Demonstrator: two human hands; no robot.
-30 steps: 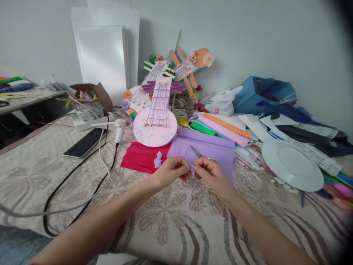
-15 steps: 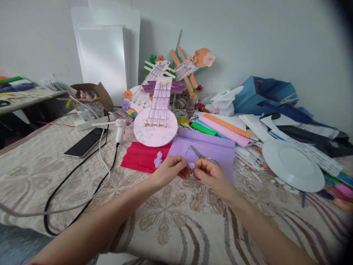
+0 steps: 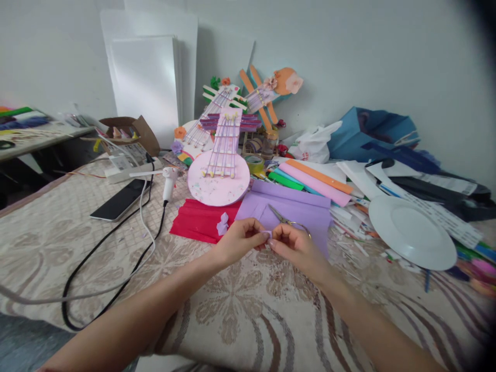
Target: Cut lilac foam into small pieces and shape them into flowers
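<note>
Between my fingertips is a small piece of purple crepe paper [image 3: 268, 234], mostly hidden by the fingers. My left hand [image 3: 247, 236] pinches its left side and my right hand [image 3: 290, 242] pinches its right side, the fingertips almost touching. Just behind them a sheet of purple crepe paper [image 3: 306, 204] lies spread out, with a pair of scissors [image 3: 279, 214] on it, handles close to my right hand. To the left lies red crepe paper [image 3: 194, 221], bearing some small purple petal-like pieces [image 3: 222, 224].
A pink paper instrument model [image 3: 219, 181] stands behind the crepe sheets. Left are a white glue gun [image 3: 169, 185], its looping black cable and a phone [image 3: 121, 199]. Rolled coloured paper [image 3: 313, 181], paper scraps and a white plate [image 3: 411, 232] lie to the right.
My hands have drawn slightly closer together, thumbs turned up over the purple piece, so less of it shows. The surrounding things have stayed put.
</note>
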